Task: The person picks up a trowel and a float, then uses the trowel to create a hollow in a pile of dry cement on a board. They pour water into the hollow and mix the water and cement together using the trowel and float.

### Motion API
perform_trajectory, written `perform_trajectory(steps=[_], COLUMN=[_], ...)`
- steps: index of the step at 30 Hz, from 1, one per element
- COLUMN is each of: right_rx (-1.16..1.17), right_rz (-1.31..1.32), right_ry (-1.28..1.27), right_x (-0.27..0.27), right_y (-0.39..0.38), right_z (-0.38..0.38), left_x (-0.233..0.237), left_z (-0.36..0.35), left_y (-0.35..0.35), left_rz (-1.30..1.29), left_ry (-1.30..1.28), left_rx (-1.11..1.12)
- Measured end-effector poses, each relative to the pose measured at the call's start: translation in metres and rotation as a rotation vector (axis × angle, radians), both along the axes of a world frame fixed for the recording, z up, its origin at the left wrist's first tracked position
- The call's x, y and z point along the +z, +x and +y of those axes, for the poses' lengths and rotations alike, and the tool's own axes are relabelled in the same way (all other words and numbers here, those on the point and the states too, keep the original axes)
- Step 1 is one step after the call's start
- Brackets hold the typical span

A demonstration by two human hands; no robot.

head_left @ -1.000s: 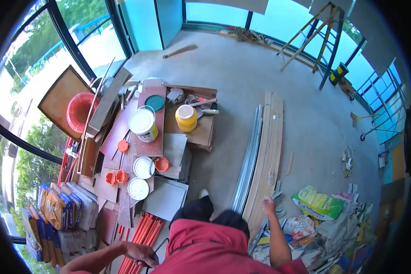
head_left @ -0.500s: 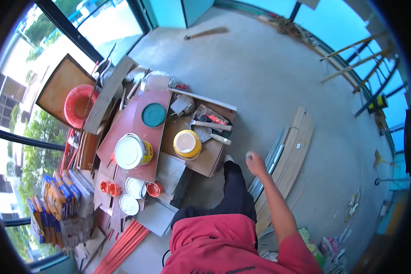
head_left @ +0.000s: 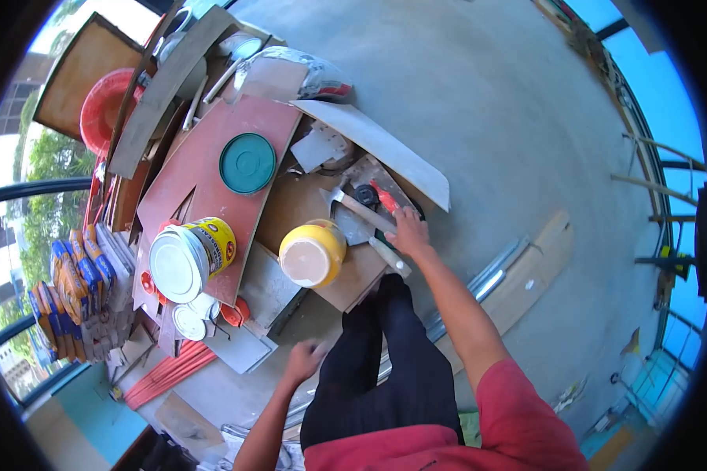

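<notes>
My right hand (head_left: 408,232) is at the end of a hammer's (head_left: 361,209) light handle, with thumb and fingers on either side of it. The hammer lies on a cluttered brown board. Just beyond my fingers is a red-handled tool (head_left: 384,196), beside a black round item (head_left: 365,195). A trowel (head_left: 386,255) with a pale handle lies below the hammer. To its left stands a yellow tub (head_left: 314,253) with a pale lid. My left hand (head_left: 306,359) hangs in the air beside my left leg, fingers loosely bent, holding nothing visible.
A white-lidded yellow bucket (head_left: 177,265) and a teal lid (head_left: 247,162) rest on reddish boards (head_left: 200,169). A white panel (head_left: 385,145) juts out at the far side. Planks (head_left: 526,275) and metal profiles (head_left: 487,284) lie on the floor to my right.
My right hand has moved forward and left, from the air onto the hammer's handle. My left hand has come into view. The view has moved closer to the boards.
</notes>
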State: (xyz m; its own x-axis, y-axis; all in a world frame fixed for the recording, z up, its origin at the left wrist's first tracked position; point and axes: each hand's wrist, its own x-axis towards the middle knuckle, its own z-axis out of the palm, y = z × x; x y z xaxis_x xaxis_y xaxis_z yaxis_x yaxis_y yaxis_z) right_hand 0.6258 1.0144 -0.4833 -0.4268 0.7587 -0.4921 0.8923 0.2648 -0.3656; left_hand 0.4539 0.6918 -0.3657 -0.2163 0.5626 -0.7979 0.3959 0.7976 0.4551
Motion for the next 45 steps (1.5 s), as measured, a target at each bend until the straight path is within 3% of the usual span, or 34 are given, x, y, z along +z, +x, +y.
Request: perform_trajectory(steps=[2, 3, 5, 7, 9, 13, 16, 17, 20, 21, 23, 26, 27, 30, 31, 33, 35, 39, 42, 43, 45], right_rx=[0.008, 0.042, 0.172, 0.14, 0.13, 0.119, 0.205, 0.194, -0.075, -0.077, -0.077, -0.145, -0.097, 0.05, 0.136, 0.159, 0.2, 0.168, 0.066, 0.039, -0.077], right_rz=[0.056, 0.076, 0.115, -0.003, -0.063, 0.24, 0.371, 0.355, 0.32, 0.275, 0.191, 0.227, 0.283, 0.284, 0.25, 0.129, 0.038, 0.056, 0.034, 0.115, 0.224], right_ry=[-0.012, -0.015, -0.039, -0.174, -0.337, -0.235, -0.348, -0.485, -0.416, -0.219, 0.178, -0.195, -0.308, -0.304, -0.159, -0.136, -0.052, 0.129, 0.067, 0.124, -0.002], right_x=[-0.006, -0.007, -0.003, -0.012, -0.016, -0.014, -0.002, 0.003, 0.002, -0.003, -0.029, -0.09, -0.088, -0.07, -0.041, -0.012, -0.011, -0.011, 0.019, 0.028, 0.062], right_y=[-0.009, -0.013, -0.022, -0.026, -0.031, -0.029, -0.031, -0.031, -0.025, -0.025, -0.026, -0.021, -0.02, -0.022, -0.027, -0.039, -0.043, -0.037, -0.033, -0.03, -0.026], right_z=[0.005, 0.007, 0.011, 0.002, 0.006, -0.001, 0.006, 0.013, 0.041, 0.046, 0.05, 0.057, 0.065, 0.07, 0.068, 0.061, 0.054, 0.034, 0.012, 0.001, -0.013], left_x=[-0.03, -0.037, -0.098, -0.096, -0.127, -0.154, -0.176, -0.181, -0.169, -0.199, -0.149, -0.076, -0.059, -0.001, 0.017, 0.048, 0.067, 0.055, 0.02, 0.009, -0.006], left_z=[0.083, 0.121, 0.16, 0.208, 0.23, 0.255, 0.273, 0.271, 0.281, 0.272, 0.275, 0.263, 0.253, 0.213, 0.197, 0.163, 0.14, 0.156, 0.183, 0.19, 0.204], left_y=[0.033, 0.048, 0.07, 0.081, 0.076, 0.051, 0.032, 0.023, 0.025, 0.03, 0.038, 0.04, 0.042, 0.042, 0.04, 0.037, 0.034, 0.036, 0.05, 0.061, 0.077], left_rz=[-0.115, -0.197, -0.209, -0.452, -0.341, -0.332, -0.756, -0.717, -0.417, -0.225, -0.343, -0.605, -0.674, -0.87, -0.847, -0.77, -0.661, -0.617, -0.676, -0.668, -0.631], left_ry=[0.135, 0.078, 0.244, 0.108, 0.059, -0.016, 0.152, 0.101, 0.137, 0.12, 0.162, 0.23, 0.263, 0.302, 0.261, 0.206, 0.189, 0.173, 0.265, 0.301, 0.379], left_rx=[0.209, 0.371, 0.594, 1.034, 1.01, 1.1, 1.475, 1.415, 1.187, 1.137, 1.188, 1.278, 1.286, 1.28, 1.225, 1.114, 0.999, 1.009, 1.061, 1.086, 1.127])
